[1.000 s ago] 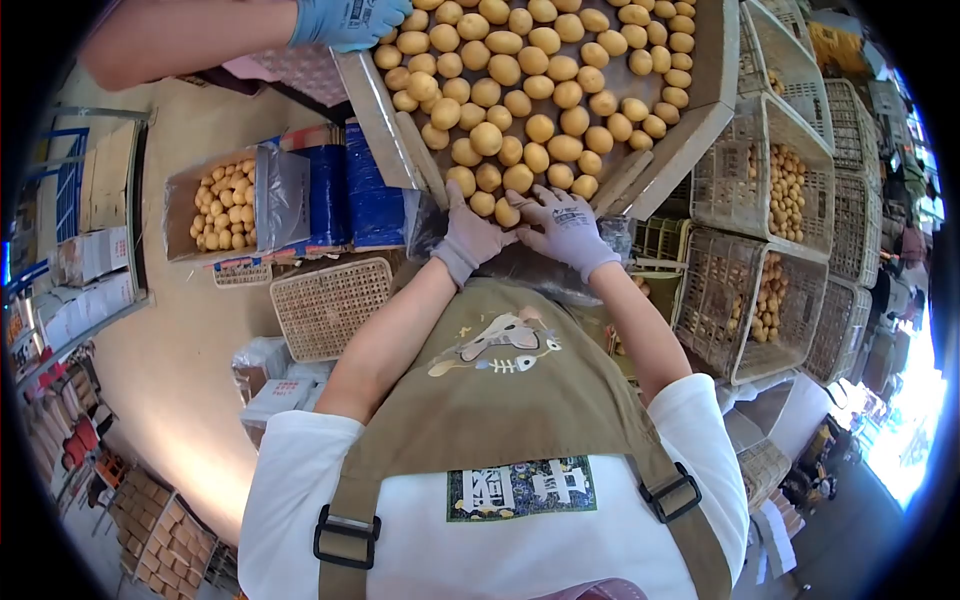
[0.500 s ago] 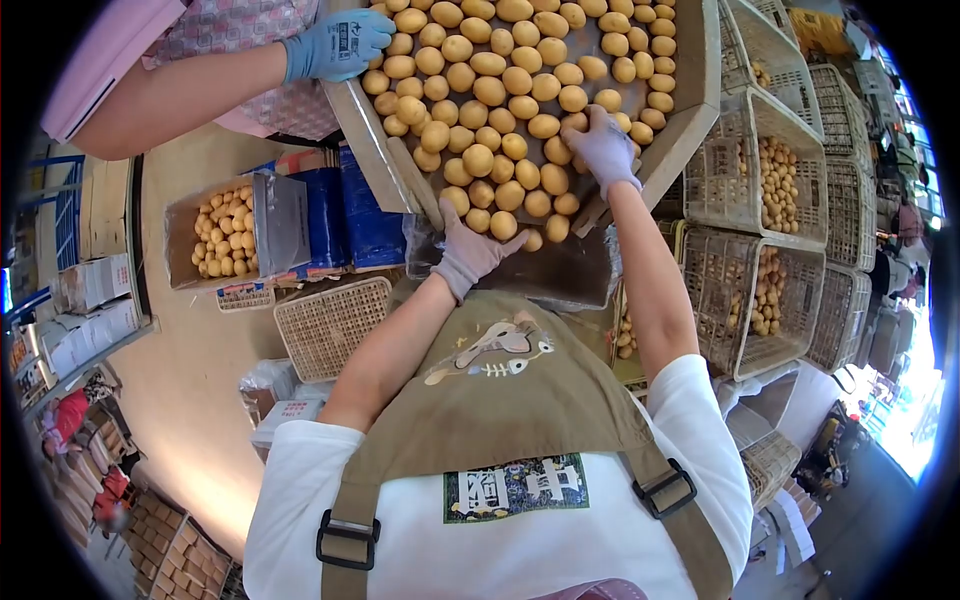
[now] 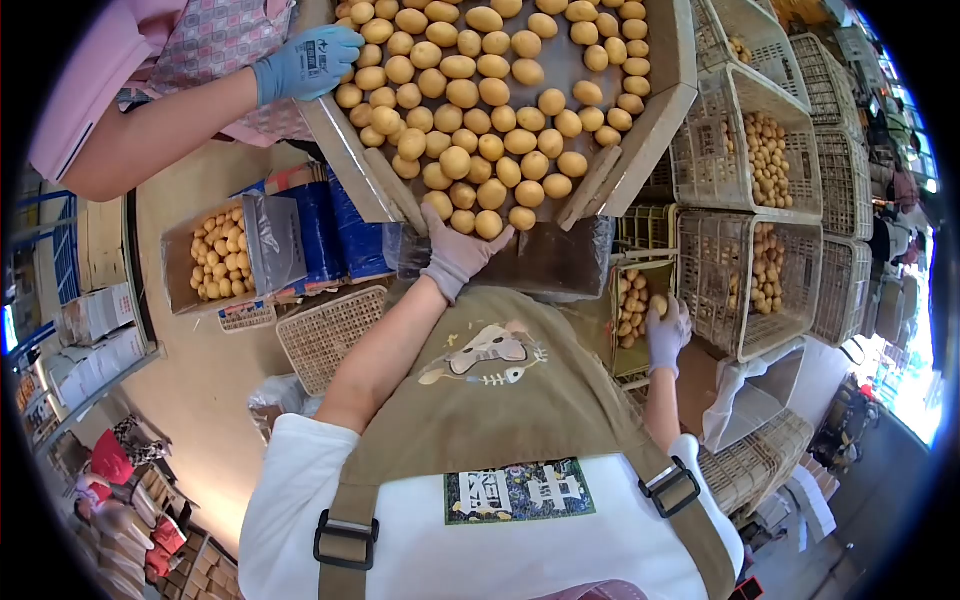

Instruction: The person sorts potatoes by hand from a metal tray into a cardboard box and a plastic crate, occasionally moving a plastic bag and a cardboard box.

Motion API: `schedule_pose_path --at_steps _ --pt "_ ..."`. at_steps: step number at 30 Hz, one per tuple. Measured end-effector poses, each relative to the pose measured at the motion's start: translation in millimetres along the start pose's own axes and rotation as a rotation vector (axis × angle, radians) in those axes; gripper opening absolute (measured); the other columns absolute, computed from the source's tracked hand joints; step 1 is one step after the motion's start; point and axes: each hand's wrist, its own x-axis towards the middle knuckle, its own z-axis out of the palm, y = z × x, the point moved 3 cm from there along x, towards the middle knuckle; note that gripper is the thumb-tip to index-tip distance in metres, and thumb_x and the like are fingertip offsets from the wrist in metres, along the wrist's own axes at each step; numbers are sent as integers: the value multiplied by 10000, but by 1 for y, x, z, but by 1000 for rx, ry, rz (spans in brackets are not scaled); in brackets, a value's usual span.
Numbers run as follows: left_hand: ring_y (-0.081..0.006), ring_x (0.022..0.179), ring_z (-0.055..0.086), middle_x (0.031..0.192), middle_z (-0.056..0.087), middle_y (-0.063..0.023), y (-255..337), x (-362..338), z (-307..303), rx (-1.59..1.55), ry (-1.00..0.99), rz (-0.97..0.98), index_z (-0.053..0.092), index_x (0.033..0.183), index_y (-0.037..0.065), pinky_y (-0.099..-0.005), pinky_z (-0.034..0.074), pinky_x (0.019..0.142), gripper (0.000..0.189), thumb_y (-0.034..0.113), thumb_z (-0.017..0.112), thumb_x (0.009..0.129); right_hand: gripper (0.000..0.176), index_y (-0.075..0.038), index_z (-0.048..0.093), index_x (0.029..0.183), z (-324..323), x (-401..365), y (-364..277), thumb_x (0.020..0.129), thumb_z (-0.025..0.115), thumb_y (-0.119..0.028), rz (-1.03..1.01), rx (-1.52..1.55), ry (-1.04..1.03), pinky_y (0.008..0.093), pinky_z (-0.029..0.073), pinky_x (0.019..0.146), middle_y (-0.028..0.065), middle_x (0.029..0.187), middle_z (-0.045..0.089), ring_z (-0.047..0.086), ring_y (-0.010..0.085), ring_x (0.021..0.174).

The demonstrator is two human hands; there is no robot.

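Note:
Many round yellow-brown potatoes (image 3: 491,147), small and smooth, lie in a wide sorting tray (image 3: 655,130) with raised wooden edges. My left hand (image 3: 463,258), in a pale glove, is at the tray's narrow front mouth. Its thumb and fingers are spread apart, touching or nearly touching the front potatoes. My gloved right hand (image 3: 668,338) is low on the right, over a crate (image 3: 640,362) that holds more potatoes. Its fingers are closed round a potato (image 3: 658,305).
Below the tray mouth sits a plastic-lined box (image 3: 560,265). Stacked plastic crates (image 3: 715,280) with potatoes stand on the right. On the left are a lined box of potatoes (image 3: 222,255) and a woven-pattern crate (image 3: 330,335). A co-worker's blue-gloved hand (image 3: 310,63) rests at the tray's left edge.
My right hand has moved from the tray down to the crate on the right, with a potato in it. My left hand stays at the tray mouth. Several potatoes have shifted.

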Motion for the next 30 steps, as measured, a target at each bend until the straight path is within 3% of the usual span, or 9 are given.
schedule_pose_path --at_steps 3,4,5,6,12,15,18,21,30 --pt "-331 1447 315 1580 331 -38 0 2 -12 -38 -31 -28 344 1508 215 -675 341 1083 892 797 424 837 334 -88 704 1086 16 -10 -30 777 707 -217 -160 170 -57 474 500 888 147 1092 695 634 380 1025" --pt "-331 1452 307 1584 325 -36 -2 -1 -4 6 28 14 346 1508 219 -681 339 1078 878 792 409 846 384 -95 681 1140 15 -3 -67 773 704 -206 -181 238 -381 478 474 948 132 1127 682 623 357 1072" --pt "-332 1452 305 1585 323 -37 -2 -2 0 30 12 16 344 1509 220 -684 338 1076 875 791 404 849 429 -113 659 1187 28 -18 -82 772 707 -209 -435 235 -209 482 424 1021 115 1169 664 603 323 1127" --pt "-334 1453 303 1586 321 -38 -2 -2 3 51 -4 20 342 1509 221 -687 337 1075 871 790 400 852 455 -121 642 1217 55 -30 -96 783 708 -241 -530 116 -316 485 365 1084 96 1211 649 581 297 1173" --pt "-346 1437 332 1575 338 -41 -2 -1 -5 62 0 30 342 1510 232 -680 379 1042 892 817 389 840 458 -220 590 1351 137 -23 -99 913 523 -107 -519 -58 -1015 447 405 1042 92 1256 644 606 292 1172" --pt "-346 1427 349 1567 351 -43 -2 2 -11 31 -8 33 356 1501 235 -677 392 1030 909 831 428 818 515 -273 581 1372 130 -23 -95 929 455 -43 -538 -42 -1021 428 444 988 89 1284 636 620 283 1173" --pt "-347 1424 356 1563 356 -45 -2 4 -17 31 9 50 362 1495 231 -671 379 1042 920 827 471 804 519 -241 597 1361 134 -20 -92 868 583 -81 -544 -110 -1063 427 458 959 74 1350 614 615 272 1194" --pt "-345 1424 356 1565 353 -44 -1 3 -18 43 37 43 360 1496 230 -660 381 1046 919 829 462 807 451 -272 602 1349 125 -18 -101 955 466 -97 -561 -191 -1027 419 466 939 82 1302 632 628 262 1167" --pt "-335 1456 314 1589 328 -30 1 -3 -12 82 52 3 322 1528 242 -683 310 1088 895 826 355 851 376 -252 638 1297 120 -6 -107 924 585 -254 -578 -214 -981 425 466 925 64 1231 666 637 267 1106"
